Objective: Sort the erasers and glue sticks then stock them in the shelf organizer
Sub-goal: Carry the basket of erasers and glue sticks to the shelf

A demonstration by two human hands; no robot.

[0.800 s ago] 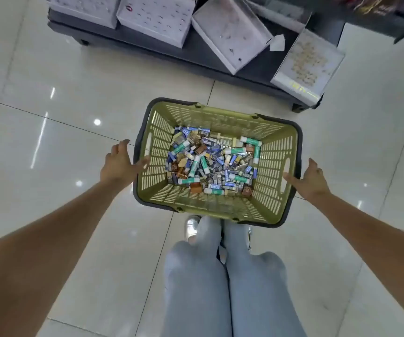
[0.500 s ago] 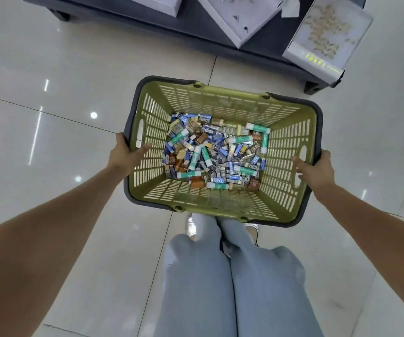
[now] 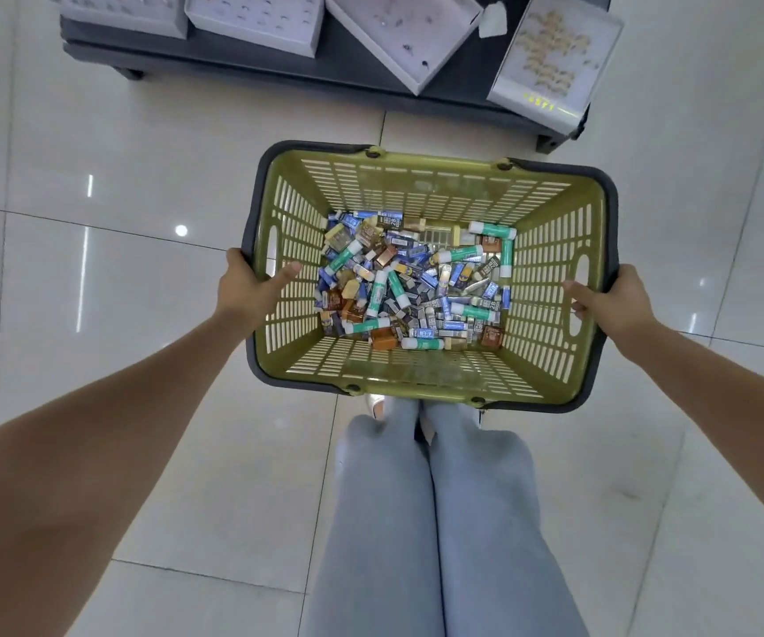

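Both arms extend forward. The left hand [image 3: 251, 291] and right hand [image 3: 614, 298] each grip 1 basket [image 3: 417, 379] side rim.

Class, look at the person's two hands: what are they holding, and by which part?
Both hold the green basket by its short-side rims: left hand on the left rim, right hand on the right.

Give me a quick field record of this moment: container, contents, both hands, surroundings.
container: olive-green slotted plastic basket with dark rim, held above the tiled floor
contents: mixed pile of small wrapped erasers and green-and-white glue sticks, unsorted
left hand: grips left rim
right hand: grips right rim
surroundings: white display trays on dark low platform
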